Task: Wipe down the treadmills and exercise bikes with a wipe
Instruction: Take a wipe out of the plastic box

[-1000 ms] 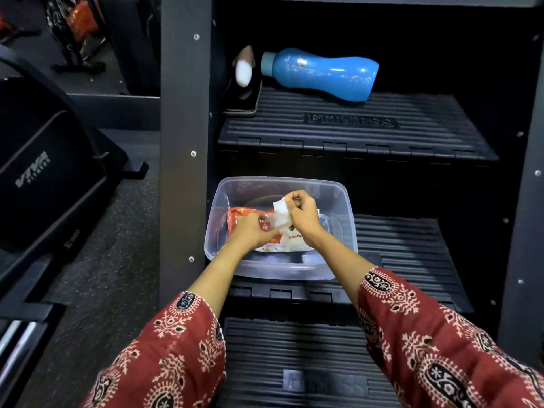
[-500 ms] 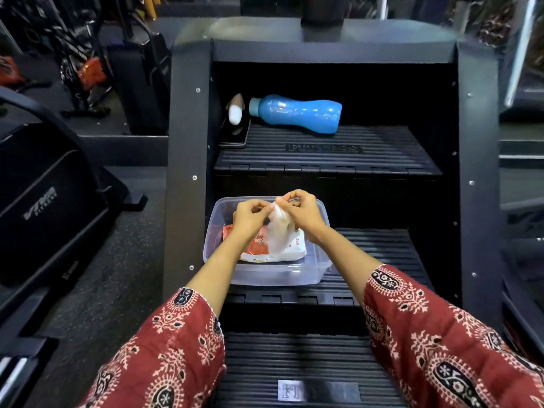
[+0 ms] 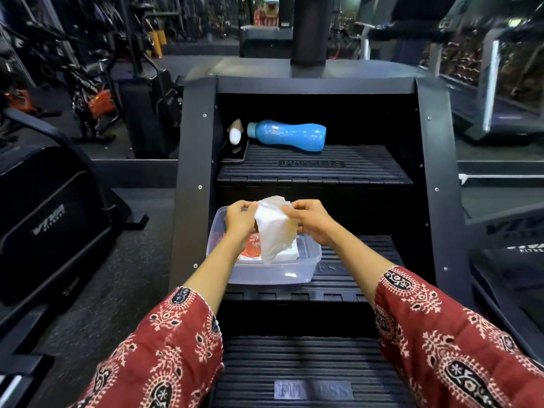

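A white wipe (image 3: 273, 228) hangs spread between my hands above a clear plastic tub (image 3: 273, 275). My left hand (image 3: 240, 220) pinches its left upper edge and my right hand (image 3: 309, 220) pinches the right upper edge. In the tub lies a red and white wipe packet (image 3: 253, 248), partly hidden by the wipe. The tub sits on the middle step of a black stair-climber machine (image 3: 318, 290).
On the upper step lie a blue bottle (image 3: 290, 135), a small white-tipped object (image 3: 235, 132) and a dark phone (image 3: 234, 151). A black machine (image 3: 50, 219) stands on the left. Bikes (image 3: 91, 92) stand at the far left and a treadmill (image 3: 494, 92) at the right.
The wipe has come out of the packet and been lifted and opened wider between both hands. My head has risen, so more of the gym shows.
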Demonstrator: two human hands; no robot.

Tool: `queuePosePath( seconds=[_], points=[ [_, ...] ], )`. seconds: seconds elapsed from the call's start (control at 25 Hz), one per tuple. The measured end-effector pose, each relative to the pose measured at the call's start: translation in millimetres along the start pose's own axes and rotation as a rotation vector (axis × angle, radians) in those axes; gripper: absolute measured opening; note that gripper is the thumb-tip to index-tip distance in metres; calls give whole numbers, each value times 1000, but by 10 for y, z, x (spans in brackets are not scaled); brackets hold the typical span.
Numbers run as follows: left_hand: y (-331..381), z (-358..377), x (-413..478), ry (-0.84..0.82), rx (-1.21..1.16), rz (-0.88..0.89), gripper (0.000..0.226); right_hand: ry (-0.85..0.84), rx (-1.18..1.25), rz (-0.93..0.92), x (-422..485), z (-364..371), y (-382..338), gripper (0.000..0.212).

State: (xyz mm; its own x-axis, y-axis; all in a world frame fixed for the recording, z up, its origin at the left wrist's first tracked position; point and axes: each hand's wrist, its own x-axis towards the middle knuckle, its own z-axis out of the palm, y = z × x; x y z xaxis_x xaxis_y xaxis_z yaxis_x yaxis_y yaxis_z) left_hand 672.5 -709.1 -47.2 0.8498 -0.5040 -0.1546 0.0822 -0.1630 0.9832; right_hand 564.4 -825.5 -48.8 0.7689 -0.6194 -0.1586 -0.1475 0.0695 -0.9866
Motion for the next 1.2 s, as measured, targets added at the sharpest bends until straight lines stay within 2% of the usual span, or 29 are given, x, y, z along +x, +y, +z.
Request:
queuePosePath(
  seconds=[0.12, 0.2, 0.24, 0.36, 0.44, 0.52, 0.64, 0.8, 0.92, 1.04, 1.12, 1.2],
  points=[
    [33, -31, -103, -186, -256, -250, 32, 34, 34, 42, -47, 62, -16, 17],
    [55, -80, -201, -339, -266, -371, 45, 113, 50, 80, -59, 91, -13, 16],
    [48, -88, -235, -361, -271, -383, 47, 144, 71, 100, -66, 92, -3, 14],
    [29, -84, -280, -234, -334, -330, 59, 138, 184, 133, -133, 43, 15, 27],
    [23, -81, -268, -139, -272, -271, 52, 68, 167, 126, -209, 4, 5, 37],
    [3, -83, -271, -89, -185, -211, 37, -16, 113, 86, -250, -19, 3, 33],
    [-3, -107, -314, -159, -127, -134, 31, -110, -24, 35, -281, -21, 6, 32],
    [-39, -134, -341, -291, 307, 55, 57, -94, -483, -26, -323, -36, -34, 58],
    [-30, -90, -406, -232, 490, 196, 33, -41, -585, -17, -293, -64, 2, 46],
    [-34, -71, -416, -172, 501, 224, 12, 47, -563, 3, -286, -91, 33, 28],
    [-39, -80, -405, -179, 432, 192, 4, 72, -465, -8, -294, -139, 47, 27],
    [-33, -83, -395, -194, 314, 134, 12, 47, -216, -6, -361, -164, 23, 17]
  ],
)
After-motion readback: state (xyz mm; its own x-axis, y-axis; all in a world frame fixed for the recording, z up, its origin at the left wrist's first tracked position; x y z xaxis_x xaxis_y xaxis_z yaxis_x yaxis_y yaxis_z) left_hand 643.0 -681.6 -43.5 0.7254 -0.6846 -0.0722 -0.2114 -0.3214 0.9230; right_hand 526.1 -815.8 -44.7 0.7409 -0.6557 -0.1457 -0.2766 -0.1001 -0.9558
